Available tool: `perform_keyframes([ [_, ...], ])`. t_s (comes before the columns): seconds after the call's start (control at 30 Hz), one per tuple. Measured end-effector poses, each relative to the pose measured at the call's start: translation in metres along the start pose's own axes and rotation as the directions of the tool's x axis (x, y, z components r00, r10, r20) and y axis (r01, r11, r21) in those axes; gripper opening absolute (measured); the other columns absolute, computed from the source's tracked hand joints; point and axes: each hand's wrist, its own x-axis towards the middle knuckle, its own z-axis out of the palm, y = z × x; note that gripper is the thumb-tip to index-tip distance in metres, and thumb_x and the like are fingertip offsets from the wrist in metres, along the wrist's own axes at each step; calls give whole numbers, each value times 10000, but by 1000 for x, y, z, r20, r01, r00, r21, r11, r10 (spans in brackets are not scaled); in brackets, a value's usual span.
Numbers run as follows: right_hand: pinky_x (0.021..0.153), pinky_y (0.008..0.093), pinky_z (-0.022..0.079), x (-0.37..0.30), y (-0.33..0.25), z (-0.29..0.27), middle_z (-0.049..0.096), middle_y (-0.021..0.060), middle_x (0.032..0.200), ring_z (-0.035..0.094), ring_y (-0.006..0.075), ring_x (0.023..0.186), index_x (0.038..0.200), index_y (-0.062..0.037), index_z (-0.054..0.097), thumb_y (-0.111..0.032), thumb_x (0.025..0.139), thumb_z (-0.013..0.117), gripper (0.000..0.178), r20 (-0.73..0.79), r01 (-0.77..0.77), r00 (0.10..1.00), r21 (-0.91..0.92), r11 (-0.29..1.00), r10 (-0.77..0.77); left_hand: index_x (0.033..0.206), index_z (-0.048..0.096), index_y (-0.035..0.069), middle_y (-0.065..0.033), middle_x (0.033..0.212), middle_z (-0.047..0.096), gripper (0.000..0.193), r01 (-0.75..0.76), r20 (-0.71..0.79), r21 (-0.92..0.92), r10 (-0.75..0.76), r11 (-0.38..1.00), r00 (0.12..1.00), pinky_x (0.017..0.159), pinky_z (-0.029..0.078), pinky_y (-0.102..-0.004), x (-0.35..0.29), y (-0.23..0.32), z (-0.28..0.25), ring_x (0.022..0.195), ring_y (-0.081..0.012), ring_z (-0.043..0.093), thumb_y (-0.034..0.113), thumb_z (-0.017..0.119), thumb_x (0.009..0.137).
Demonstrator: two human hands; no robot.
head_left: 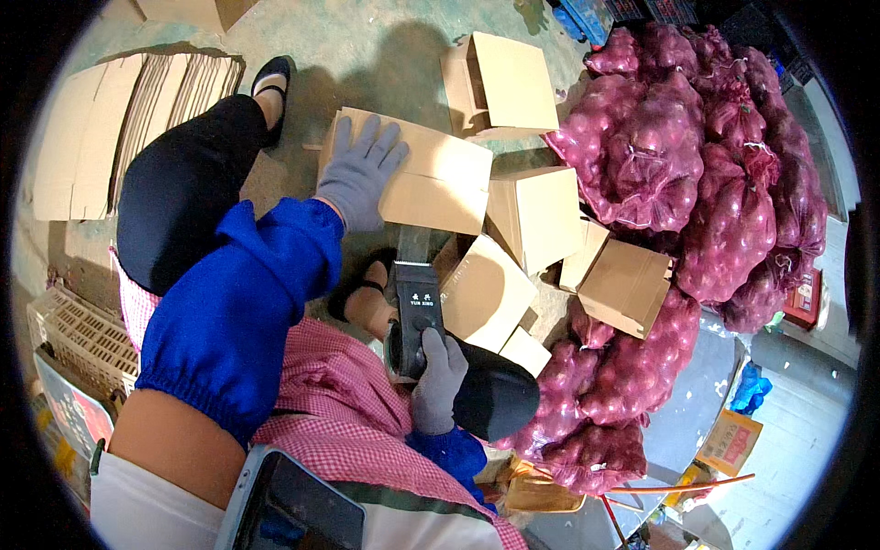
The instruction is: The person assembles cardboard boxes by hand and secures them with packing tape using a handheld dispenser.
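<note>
One black tape dispenser point(417, 298) sits in your gloved right hand point(438, 385), thumb and fingers closed on its rear end, its toothed front facing the near edge of a brown carton point(445, 179). Your left hand point(357, 179) lies with fingers spread over that carton's left end, gripping nothing. Other cartons point(534, 220) crowd its right side, leaving you little room there; bare floor point(339, 46) opens past its far edge, and purple-red net sacks point(651, 147) bound the right.
</note>
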Motion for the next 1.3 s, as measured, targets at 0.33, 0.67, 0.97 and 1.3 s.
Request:
perform_keyframes([
  [0.33, 510, 228, 381, 25, 4, 25, 486, 14, 616, 475, 100, 533, 712, -1, 547, -230, 846, 558, 266, -4, -81, 997, -81, 993, 81, 1349, 341, 180, -202, 1419, 227, 872, 156, -96, -22, -158, 987, 983, 1004, 101, -638, -9, 0, 6, 1320, -433, 154, 459, 676, 594],
  [0.67, 460, 265, 373, 95, 38, 34, 522, 46, 613, 463, 149, 542, 715, 26, 545, -282, 845, 582, 336, 7, 129, 991, -229, 965, -131, 1356, 330, 166, -212, 1434, 198, 829, 139, -113, -65, -145, 988, 983, 1007, 91, -640, -2, -3, 15, 1326, -438, 136, 434, 648, 639],
  [0.97, 568, 267, 470, 118, 65, 43, 628, 63, 765, 582, 155, 624, 853, 9, 618, -196, 837, 596, 207, 58, -233, 972, 242, 942, 226, 1362, 316, 162, -214, 1436, 180, 860, 96, -133, -36, -100, 995, 986, 1024, 76, -624, -3, -6, 17, 1328, -446, 114, 408, 677, 621],
  [1.3, 728, 299, 512, 78, 13, 0, 625, 144, 953, 621, 209, 839, 988, 50, 581, -238, 893, 472, 322, 371, -117, 929, 274, 955, 7, 1359, 324, 228, -121, 1458, 202, 626, -135, -146, 241, 174, 961, 974, 1024, 154, -611, -14, -50, 25, 1346, -357, 160, 269, 574, 786],
])
